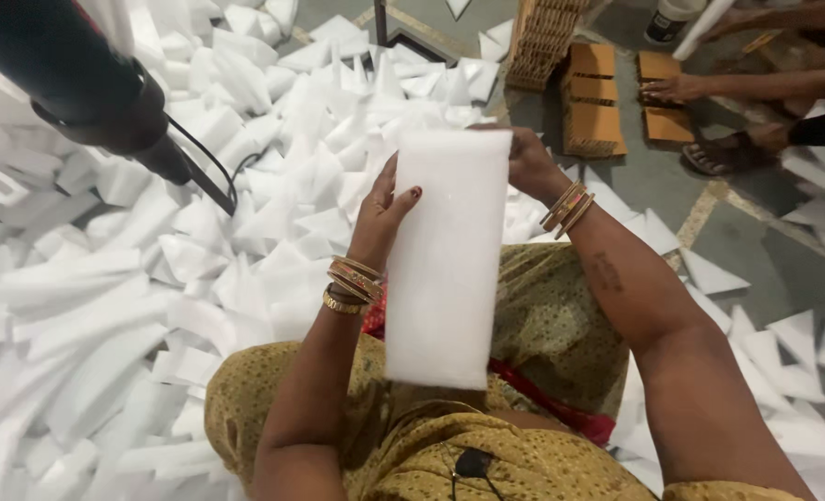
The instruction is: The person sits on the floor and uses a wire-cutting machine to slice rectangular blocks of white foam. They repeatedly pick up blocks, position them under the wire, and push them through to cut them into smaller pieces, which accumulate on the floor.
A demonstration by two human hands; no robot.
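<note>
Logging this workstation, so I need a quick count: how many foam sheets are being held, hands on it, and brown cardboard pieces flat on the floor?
White rectangular foam sheet, held: 1
Hands on it, left hand and right hand: 2
Brown corrugated cardboard pieces flat on the floor: 2
Total: 5

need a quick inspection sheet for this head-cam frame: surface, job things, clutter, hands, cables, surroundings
Surface: grey floor, partly bare.
Job's things: white foam sheet, upright, held over the lap.
Clutter: white foam offcuts heaped across the floor.
Grippers: left hand on the sheet's left edge; right hand grips its top right corner.
Cables: black cable from a black tool, upper left.
Surroundings: brown cardboard pieces; another person's hand on them.
</note>
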